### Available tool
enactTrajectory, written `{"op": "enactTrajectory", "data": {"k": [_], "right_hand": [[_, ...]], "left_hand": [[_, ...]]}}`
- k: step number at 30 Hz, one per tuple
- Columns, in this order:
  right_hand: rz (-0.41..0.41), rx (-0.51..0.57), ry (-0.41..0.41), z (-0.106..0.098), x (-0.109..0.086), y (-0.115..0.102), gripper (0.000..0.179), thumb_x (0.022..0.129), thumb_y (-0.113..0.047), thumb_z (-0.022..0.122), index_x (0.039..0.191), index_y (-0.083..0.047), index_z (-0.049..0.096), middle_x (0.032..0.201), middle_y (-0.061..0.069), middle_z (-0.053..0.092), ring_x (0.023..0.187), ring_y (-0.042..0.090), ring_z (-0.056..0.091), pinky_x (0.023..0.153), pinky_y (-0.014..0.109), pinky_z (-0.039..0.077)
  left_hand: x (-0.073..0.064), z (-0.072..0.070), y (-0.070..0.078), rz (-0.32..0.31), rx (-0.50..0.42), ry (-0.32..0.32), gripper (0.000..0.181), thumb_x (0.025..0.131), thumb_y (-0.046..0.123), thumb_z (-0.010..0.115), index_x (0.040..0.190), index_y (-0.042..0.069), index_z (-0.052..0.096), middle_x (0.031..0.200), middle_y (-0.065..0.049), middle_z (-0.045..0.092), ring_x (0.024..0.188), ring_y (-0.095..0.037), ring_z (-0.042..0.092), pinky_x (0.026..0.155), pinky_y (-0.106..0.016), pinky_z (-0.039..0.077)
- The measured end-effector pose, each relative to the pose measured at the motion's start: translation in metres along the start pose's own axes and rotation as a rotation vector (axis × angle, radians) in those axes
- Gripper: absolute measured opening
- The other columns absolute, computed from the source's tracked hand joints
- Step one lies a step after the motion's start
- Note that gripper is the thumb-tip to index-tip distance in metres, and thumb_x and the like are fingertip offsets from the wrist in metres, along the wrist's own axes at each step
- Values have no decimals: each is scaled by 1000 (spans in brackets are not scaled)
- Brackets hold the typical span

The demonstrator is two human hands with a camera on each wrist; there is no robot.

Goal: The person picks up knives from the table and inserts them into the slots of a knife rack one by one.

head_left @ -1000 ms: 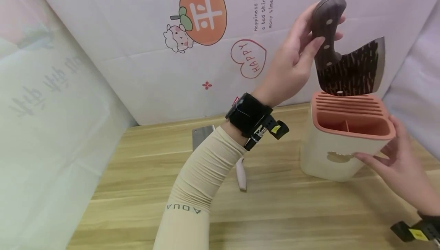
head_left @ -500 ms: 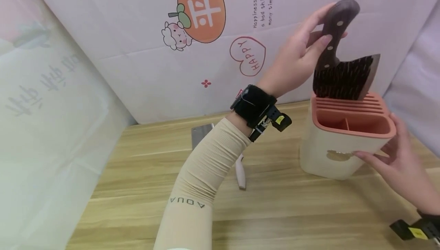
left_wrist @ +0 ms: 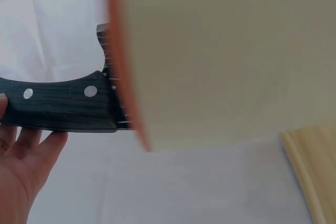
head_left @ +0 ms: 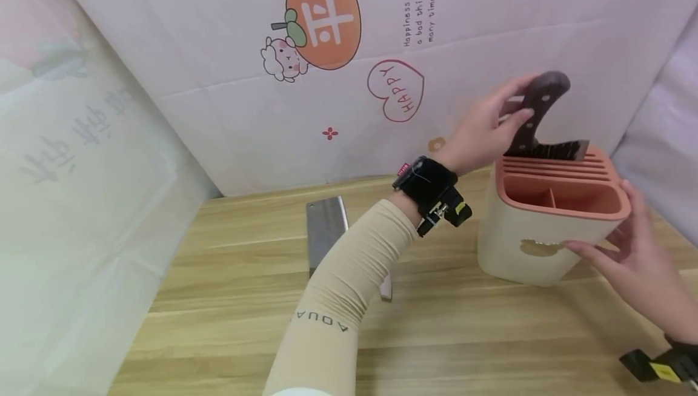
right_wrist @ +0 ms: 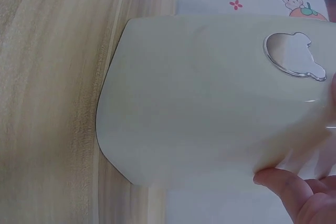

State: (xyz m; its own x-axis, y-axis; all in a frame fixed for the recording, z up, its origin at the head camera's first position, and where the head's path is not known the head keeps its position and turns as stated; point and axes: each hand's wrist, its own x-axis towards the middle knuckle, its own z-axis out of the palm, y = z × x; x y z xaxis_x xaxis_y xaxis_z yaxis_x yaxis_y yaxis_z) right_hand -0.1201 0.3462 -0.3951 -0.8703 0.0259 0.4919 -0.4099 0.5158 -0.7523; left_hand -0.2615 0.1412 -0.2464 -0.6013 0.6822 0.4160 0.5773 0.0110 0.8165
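My left hand [head_left: 482, 132] grips the dark riveted handle of a cleaver [head_left: 537, 105], which also crosses the left side of the left wrist view as a black handle [left_wrist: 58, 103]. The cleaver's dark, streaked blade is mostly hidden inside the rear slots of a cream knife holder [head_left: 518, 250]; only its upper strip shows above the orange slotted top [head_left: 561, 169]. My right hand [head_left: 638, 257] holds the holder at its right side, thumb on the front near a shiny badge [head_left: 540, 247]. In the right wrist view, the thumb [right_wrist: 286, 184] presses on the cream wall.
A second cleaver with a grey rectangular blade [head_left: 325, 226] lies on the wooden table [head_left: 229, 299], partly behind my left sleeve. A pale handle end [head_left: 386, 289] shows beyond the sleeve. A printed white cloth [head_left: 218, 117] stands behind. The holder's front has two open compartments [head_left: 591, 196].
My left hand has lowered the cleaver, and its blade has sunk from above the holder into the slots. More of the grey blade on the table shows. My right hand stays on the holder.
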Motion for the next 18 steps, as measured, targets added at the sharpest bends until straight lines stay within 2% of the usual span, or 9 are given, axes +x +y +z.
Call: {"op": "enactTrajectory", "data": {"k": [3, 5, 10, 18], "right_hand": [[2, 2, -2, -1, -2, -1, 104, 76, 25, 64, 154, -20, 10, 143, 3, 32, 112, -2, 47, 78, 6, 48], [1, 3, -11, 0, -4, 0, 105, 76, 25, 65, 154, -20, 10, 143, 3, 32, 111, -3, 47, 78, 6, 48], [-13, -2, -17, 2, -8, 1, 107, 75, 25, 66, 154, -20, 9, 142, 2, 33, 111, -4, 47, 78, 7, 49], [-2, 1, 3, -2, -4, 1, 106, 77, 23, 65, 154, -22, 8, 143, 3, 33, 111, -3, 47, 79, 6, 48]], "left_hand": [[3, 9, -17, 4, 24, -19, 49, 100, -2, 45, 147, 9, 33, 138, -10, 46, 118, -7, 50, 88, -10, 46], [-2, 9, -18, 12, 28, -15, 48, 101, -2, 44, 146, 7, 33, 138, -12, 46, 118, -8, 51, 89, -10, 46], [-17, 7, -7, 18, 4, 2, 44, 101, -4, 41, 144, 0, 33, 137, -17, 44, 119, -14, 51, 90, -13, 47], [-12, 10, -4, 13, -67, 49, 45, 100, -5, 42, 144, 3, 35, 134, -14, 47, 115, -9, 52, 88, -14, 49]]}}
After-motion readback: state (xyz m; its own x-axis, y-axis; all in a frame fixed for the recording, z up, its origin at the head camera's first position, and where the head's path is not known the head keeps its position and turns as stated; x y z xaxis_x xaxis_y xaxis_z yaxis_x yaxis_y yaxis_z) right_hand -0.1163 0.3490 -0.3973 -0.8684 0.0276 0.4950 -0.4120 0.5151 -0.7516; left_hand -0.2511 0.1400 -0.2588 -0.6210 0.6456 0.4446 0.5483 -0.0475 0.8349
